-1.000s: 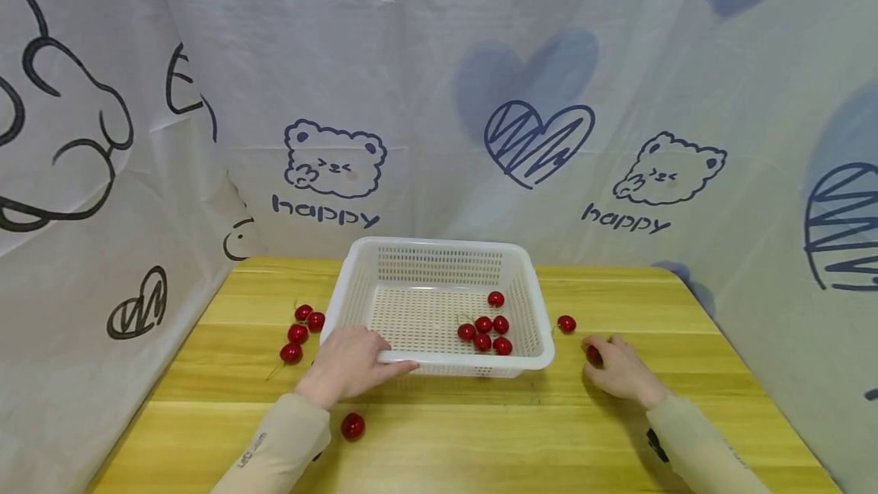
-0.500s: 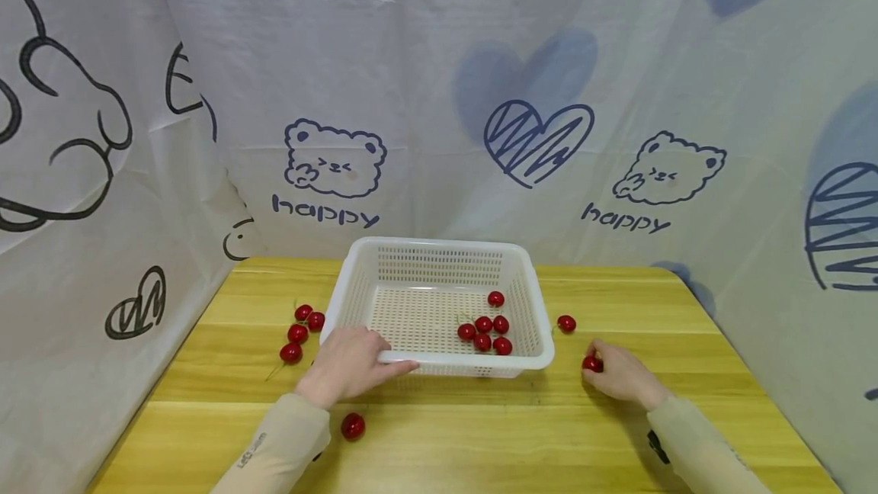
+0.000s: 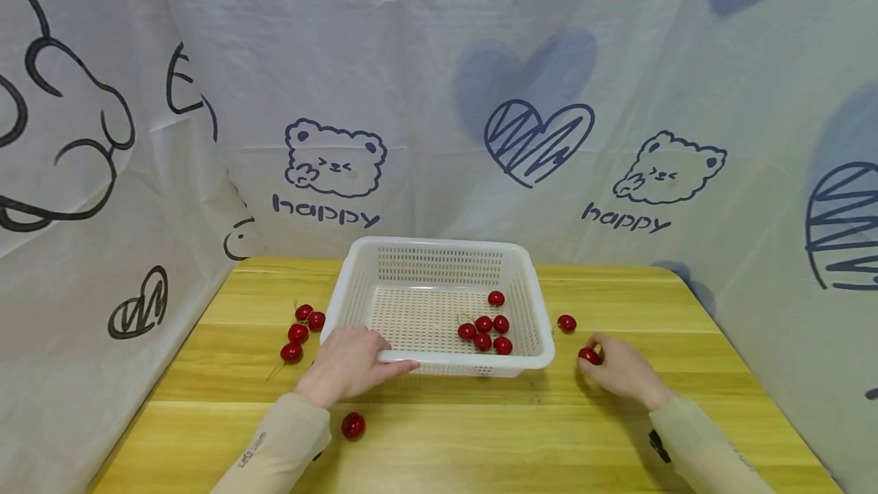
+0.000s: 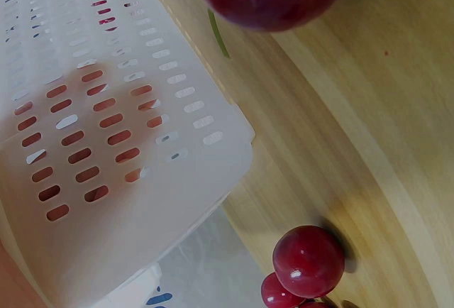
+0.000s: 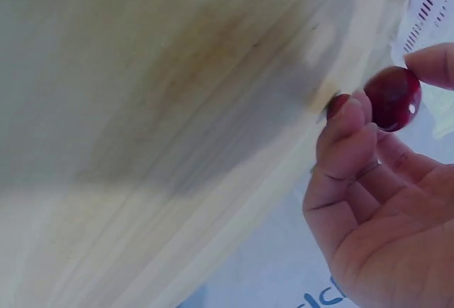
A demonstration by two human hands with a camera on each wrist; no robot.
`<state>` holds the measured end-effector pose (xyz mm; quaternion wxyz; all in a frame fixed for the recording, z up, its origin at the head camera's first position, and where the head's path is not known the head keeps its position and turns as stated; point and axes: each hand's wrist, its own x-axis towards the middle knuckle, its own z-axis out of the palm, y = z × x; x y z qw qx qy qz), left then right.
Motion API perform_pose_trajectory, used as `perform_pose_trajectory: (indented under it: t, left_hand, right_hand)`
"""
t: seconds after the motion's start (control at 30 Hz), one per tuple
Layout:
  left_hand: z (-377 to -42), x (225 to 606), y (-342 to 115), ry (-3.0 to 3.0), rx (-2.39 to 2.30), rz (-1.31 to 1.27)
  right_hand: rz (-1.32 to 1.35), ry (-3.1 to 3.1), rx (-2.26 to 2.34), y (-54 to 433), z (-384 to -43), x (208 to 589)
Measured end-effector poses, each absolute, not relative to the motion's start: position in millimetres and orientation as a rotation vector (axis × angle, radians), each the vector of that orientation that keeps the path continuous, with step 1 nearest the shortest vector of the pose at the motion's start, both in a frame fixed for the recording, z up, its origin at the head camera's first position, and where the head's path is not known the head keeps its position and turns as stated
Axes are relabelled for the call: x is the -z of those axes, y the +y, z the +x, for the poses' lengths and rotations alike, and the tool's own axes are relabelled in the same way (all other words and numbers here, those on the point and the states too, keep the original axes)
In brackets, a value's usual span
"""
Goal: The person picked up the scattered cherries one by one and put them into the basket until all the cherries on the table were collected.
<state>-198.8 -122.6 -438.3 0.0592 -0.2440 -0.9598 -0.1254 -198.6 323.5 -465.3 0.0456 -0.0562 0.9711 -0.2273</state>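
Observation:
A white slotted plastic basket (image 3: 439, 360) stands on the table, with several red cherries (image 3: 483, 324) in its right half. My left hand (image 3: 351, 364) grips its near left corner, the thumb lying along the front rim; through the slots in the left wrist view, fingers show behind the basket wall (image 4: 170, 201). To the right of the basket, my right hand (image 3: 620, 370) pinches one cherry (image 3: 589, 356) between thumb and fingertips. That held cherry (image 5: 394, 99) is plain in the right wrist view, where a second cherry (image 5: 337, 103) is partly hidden behind the fingers.
Several loose cherries (image 3: 298, 333) lie left of the basket. A single cherry (image 3: 353, 426) sits near my left sleeve, and another cherry (image 3: 566, 323) beside the basket's right wall. Printed cloth (image 3: 425, 82) hangs behind and on both sides of the wooden table (image 3: 466, 441).
My right hand has shifted slightly left with the cherry, which now shows more between its fingertips. The left hand and the basket have stayed in place.

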Motion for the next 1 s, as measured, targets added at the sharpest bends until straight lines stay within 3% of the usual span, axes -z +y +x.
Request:
perform_pose_trajectory:
  t: [1.0]
  left_hand:
    - [-199.4,438.1,-123.1,-2.93,0.387,-0.724]
  right_hand:
    - [-0.454,3.345,1.012,276.1,-198.1,418.4]
